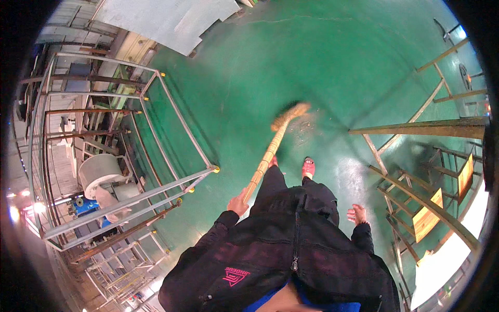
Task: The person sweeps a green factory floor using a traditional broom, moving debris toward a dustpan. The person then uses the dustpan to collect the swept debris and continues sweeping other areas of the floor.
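My left hand [238,202] is wrapped round the upper end of a straw broom [266,157] with a bound, pale handle. The broom slants away ahead of me, and its bristle head [290,115] rests on the green floor. Beside the head lies a small scatter of debris [304,132], too fine to name. At my right side, my right hand [356,213] hangs free of the broom, its fingers loosely bent and apart with nothing visible in them.
A tall metal frame rack [179,112] on yellow-tipped feet stands at the left. To the right are metal frames [416,129] with wooden boards [428,214]. Grey sheets [161,18] lie at the far left. My sandalled foot [308,167] is close behind the debris.
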Motion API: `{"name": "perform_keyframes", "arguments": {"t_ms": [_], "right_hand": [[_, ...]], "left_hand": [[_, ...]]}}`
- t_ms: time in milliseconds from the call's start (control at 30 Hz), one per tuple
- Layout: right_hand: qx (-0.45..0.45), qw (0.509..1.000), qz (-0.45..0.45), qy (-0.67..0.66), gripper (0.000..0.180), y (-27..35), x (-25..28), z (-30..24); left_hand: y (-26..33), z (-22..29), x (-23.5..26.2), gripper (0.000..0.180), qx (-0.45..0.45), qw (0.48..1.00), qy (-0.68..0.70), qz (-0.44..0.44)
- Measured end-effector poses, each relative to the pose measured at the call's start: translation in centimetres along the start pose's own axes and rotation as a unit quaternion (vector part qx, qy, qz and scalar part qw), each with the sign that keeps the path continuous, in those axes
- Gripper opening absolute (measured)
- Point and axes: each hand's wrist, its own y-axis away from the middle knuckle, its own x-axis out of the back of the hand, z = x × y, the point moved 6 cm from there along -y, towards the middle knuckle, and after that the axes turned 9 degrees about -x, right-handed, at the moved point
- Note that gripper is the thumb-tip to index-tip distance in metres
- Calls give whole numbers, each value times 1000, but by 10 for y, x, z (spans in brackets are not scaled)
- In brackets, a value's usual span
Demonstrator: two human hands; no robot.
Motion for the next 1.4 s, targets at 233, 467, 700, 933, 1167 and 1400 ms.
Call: {"name": "perform_keyframes", "arguments": {"t_ms": [233, 467, 700, 933, 1167, 1400], "right_hand": [[26, 999, 15, -41, 33, 6, -75, -49], [13, 986, -14, -168, 25, 59, -188, -34], [-108, 965, 111, -211, 36, 175, -284, 67], [-201, 922, 137, -300, 36, 253, -399, 129], [-159, 912, 78, -371, 34, 229, -472, 142], [-114, 866, 83, -481, 37, 188, -494, 199]], "left_hand": [[-99, -78, 104, 71, 56, 990, 42, 124], [-392, -149, 267, 9, 81, 875, 442, 182], [-611, -93, 344, 11, 126, 880, 453, 68], [-651, 47, 269, 25, -108, 991, 2, 74], [-568, 126, 176, 34, -270, 939, -208, -48], [-436, 83, 130, 24, -406, 825, -375, -116]]}}
